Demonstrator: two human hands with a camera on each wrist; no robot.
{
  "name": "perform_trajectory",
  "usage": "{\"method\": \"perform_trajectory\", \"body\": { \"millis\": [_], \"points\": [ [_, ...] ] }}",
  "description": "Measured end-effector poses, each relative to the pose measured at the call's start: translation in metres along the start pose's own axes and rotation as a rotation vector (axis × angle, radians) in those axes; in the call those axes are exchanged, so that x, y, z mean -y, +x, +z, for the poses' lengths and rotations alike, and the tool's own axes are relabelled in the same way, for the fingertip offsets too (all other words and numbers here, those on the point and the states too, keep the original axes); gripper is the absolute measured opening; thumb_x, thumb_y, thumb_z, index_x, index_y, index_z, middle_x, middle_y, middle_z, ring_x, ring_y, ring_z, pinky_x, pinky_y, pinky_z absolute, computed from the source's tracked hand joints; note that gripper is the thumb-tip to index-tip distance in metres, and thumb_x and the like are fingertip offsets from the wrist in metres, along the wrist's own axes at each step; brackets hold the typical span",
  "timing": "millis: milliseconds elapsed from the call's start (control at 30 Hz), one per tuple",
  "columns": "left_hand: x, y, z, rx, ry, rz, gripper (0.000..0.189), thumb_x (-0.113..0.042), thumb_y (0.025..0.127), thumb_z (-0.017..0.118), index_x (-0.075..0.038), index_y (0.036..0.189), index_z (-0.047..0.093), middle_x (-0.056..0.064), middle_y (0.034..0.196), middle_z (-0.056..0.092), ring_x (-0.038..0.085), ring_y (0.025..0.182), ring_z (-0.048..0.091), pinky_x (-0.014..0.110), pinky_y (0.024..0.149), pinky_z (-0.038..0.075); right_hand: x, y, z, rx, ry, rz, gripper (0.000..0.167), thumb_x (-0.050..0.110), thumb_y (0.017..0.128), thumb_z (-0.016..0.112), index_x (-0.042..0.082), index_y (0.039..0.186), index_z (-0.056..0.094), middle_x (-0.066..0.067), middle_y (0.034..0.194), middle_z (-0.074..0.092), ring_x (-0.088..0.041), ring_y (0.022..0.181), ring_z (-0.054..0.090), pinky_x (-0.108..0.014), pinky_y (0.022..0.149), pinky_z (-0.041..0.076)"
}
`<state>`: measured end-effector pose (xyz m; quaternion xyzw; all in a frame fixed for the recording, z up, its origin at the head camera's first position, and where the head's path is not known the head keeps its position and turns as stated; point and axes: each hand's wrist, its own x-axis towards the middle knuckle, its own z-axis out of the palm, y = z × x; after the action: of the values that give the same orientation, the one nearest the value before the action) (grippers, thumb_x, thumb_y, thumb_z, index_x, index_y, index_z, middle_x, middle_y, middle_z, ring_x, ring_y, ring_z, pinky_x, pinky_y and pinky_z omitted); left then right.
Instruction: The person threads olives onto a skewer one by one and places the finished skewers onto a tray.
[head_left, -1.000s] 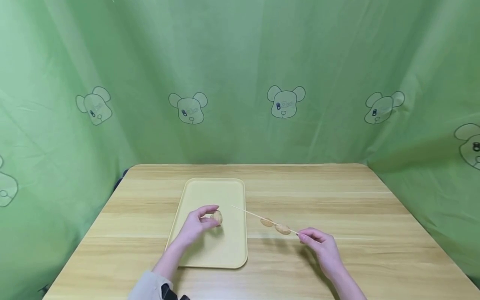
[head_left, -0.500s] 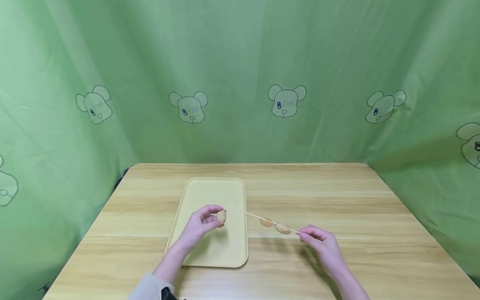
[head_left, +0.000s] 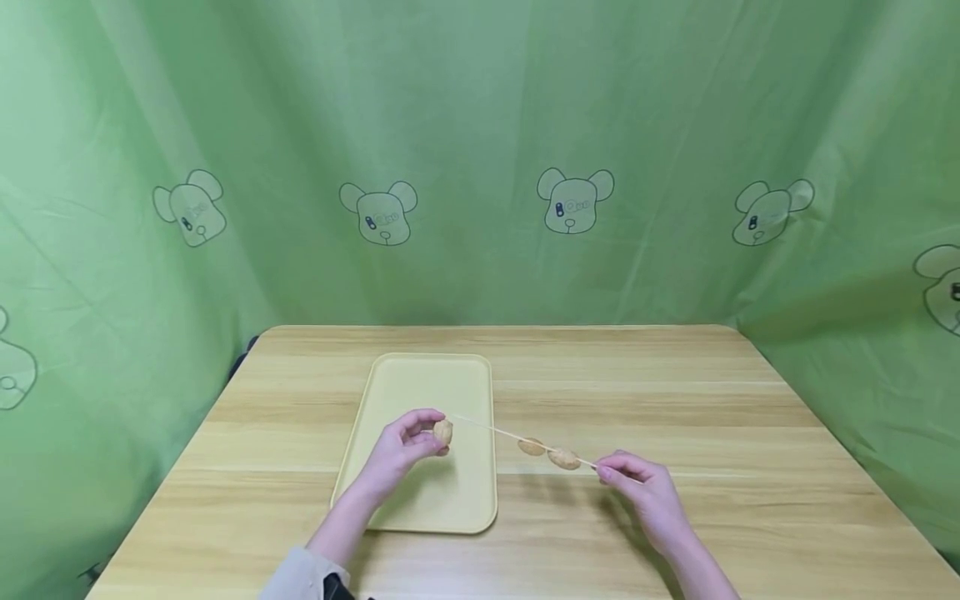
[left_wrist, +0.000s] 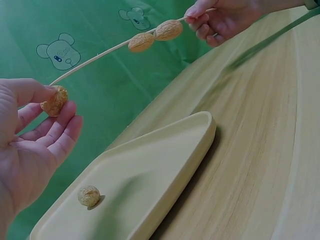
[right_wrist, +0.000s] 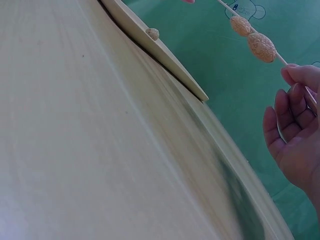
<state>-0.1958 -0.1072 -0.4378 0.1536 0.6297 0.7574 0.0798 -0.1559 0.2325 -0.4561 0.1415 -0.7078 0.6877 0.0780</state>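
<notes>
Skewer [left_wrist: 100, 54]: above tray [head_left: 427, 379] and worktop [head_left: 675, 400], pinched by right hand [head_left: 641, 496]; tip beside brown ball [head_left: 443, 432] pinched in left hand [head_left: 399, 443], contact unclear. Advisable: centre tip, push straight, grip clear.

Tray [head_left: 431, 383] on table [head_left: 675, 375], left of centre, curtain [head_left: 480, 283] behind, loose lump [left_wrist: 88, 196] on tray, left hand [head_left: 405, 442] above tray, right hand [head_left: 643, 493] farther right, skewer [head_left: 507, 433] between.

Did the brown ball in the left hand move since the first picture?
Yes, a little. In the head view, the brown ball in the left hand has moved right over the tray, closer to its right edge.
</notes>
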Motion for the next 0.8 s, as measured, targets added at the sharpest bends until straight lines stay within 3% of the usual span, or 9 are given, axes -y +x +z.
{"method": "perform_trajectory", "body": {
  "millis": [200, 433, 633, 800],
  "points": [
    [0.0016, 0.0004, -0.001, -0.014, -0.033, -0.009, 0.049, 0.008, 0.08, 0.059, 0.018, 0.122, 0.036, 0.008, 0.099, 0.055, 0.013, 0.082, 0.062, 0.032, 0.082, 0.053, -0.0025, -0.0022, -0.0003, 0.035, -0.033, -0.001, 0.009, -0.007, 0.084, 0.058, -0.006, 0.087, 0.066, 0.001, 0.079, 0.064, -0.011, 0.074, 0.057, -0.024, 0.068, 0.049],
    [0.0024, 0.0006, -0.0017, -0.03, 0.002, -0.022, 0.05, 0.008, 0.081, 0.058, 0.019, 0.126, 0.037, 0.007, 0.096, 0.059, 0.011, 0.08, 0.063, 0.03, 0.082, 0.052, -0.0058, -0.0037, 0.0003, 0.047, -0.048, 0.0, 0.008, -0.007, 0.084, 0.058, -0.007, 0.087, 0.066, -0.004, 0.079, 0.063, -0.009, 0.074, 0.056, -0.023, 0.068, 0.048],
    [0.0024, 0.0013, -0.002, -0.075, 0.018, -0.029, 0.046, 0.01, 0.078, 0.059, 0.018, 0.119, 0.04, 0.006, 0.094, 0.058, 0.01, 0.072, 0.061, 0.024, 0.07, 0.053, -0.0076, -0.0043, -0.0005, 0.035, -0.062, -0.003, 0.008, -0.007, 0.084, 0.058, -0.007, 0.087, 0.066, -0.005, 0.078, 0.063, -0.009, 0.074, 0.056, -0.021, 0.067, 0.048],
    [0.0019, 0.0021, -0.0007, -0.083, -0.022, -0.028, 0.042, 0.013, 0.077, 0.058, 0.015, 0.115, 0.039, 0.007, 0.096, 0.055, 0.012, 0.074, 0.061, 0.026, 0.071, 0.053, -0.0086, -0.004, -0.0016, 0.027, -0.073, -0.004, 0.008, -0.007, 0.084, 0.059, -0.007, 0.087, 0.066, -0.006, 0.079, 0.063, -0.009, 0.074, 0.056, -0.021, 0.068, 0.048]
  ]
}}
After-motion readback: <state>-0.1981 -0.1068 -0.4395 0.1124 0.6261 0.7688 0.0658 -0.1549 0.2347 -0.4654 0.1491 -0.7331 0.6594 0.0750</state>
